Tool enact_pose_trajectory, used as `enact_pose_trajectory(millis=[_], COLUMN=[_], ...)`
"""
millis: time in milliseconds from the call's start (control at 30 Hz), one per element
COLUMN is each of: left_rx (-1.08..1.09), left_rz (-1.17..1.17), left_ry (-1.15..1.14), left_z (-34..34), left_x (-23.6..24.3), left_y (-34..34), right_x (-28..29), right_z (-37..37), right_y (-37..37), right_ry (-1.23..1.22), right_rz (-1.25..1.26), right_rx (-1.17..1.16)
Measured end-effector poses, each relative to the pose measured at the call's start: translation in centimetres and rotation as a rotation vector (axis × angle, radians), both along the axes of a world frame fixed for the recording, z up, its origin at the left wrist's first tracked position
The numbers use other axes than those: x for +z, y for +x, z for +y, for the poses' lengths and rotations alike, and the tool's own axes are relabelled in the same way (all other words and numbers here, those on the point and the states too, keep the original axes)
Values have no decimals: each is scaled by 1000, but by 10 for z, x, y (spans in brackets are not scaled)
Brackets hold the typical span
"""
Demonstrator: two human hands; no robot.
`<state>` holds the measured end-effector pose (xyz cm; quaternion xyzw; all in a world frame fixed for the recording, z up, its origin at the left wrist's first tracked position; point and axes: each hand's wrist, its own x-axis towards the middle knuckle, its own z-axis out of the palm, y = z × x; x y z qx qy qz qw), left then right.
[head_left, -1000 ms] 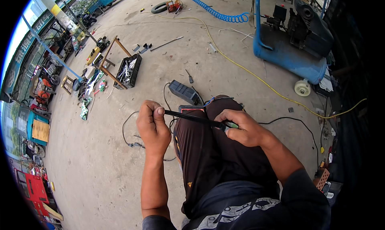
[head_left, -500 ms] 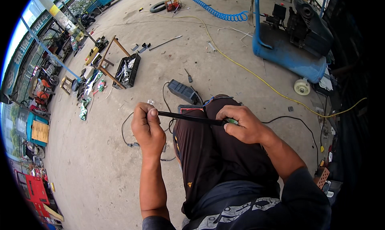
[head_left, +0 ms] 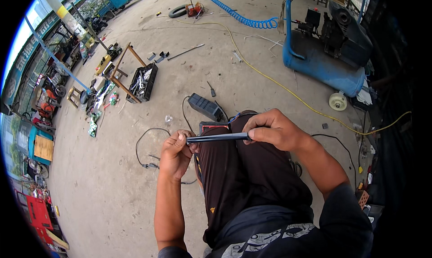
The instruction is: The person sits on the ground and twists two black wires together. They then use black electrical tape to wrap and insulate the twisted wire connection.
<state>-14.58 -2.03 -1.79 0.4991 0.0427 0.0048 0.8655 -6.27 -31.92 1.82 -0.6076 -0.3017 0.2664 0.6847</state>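
Black strip held straight between two hands, on the near side of the black box.

The left hand pinches the strip's left end between thumb and fingers; the right hand is clamped on its right end, so the strip spans the gap above the dark trousers. Nearer than the box, the dark shirt bears large pale print; far to the box's left, a green sign carries pale characters.

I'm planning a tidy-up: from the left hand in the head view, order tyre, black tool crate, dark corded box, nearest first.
1. Dark corded box: ahead-right of the left hand
2. Black tool crate: ahead-left
3. Tyre: far ahead
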Motion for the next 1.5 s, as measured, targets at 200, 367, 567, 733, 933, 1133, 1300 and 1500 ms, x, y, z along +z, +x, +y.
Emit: enact_pose_trajectory(millis=[200, 367, 567, 733, 933, 1133, 1300, 1500], left_rx=[-47, 73, -246, -245, -261, -188, -220, -78], left_rz=[-63, -279, -204, -180, -213, -191, -167, -237], left_ry=[-257, 180, 276, 354, 587, 629, 457, 673], left_z=[6, -9, -64, -71, -66, -69, -75, -75], left_x=[-18, -7, 29, 35, 31, 34, 35, 30], left_y=[-3, 4, 5, 3, 5, 3, 4, 7], right_x=[12, 23, 34, 43, 32, 26, 27, 16], right_z=[7, 19, 27, 22, 19, 22, 22, 23], right_y=[10, 16, 18, 15, 21, 22, 21, 21], right_ry=[-37, -195, -299, -345, -346, -331, -323, -256], right_rz=[44, -26, 9, 15, -33, -163, -128, -221], right_rx=[116, 197, 373, 336, 355, 309, 284, 163])
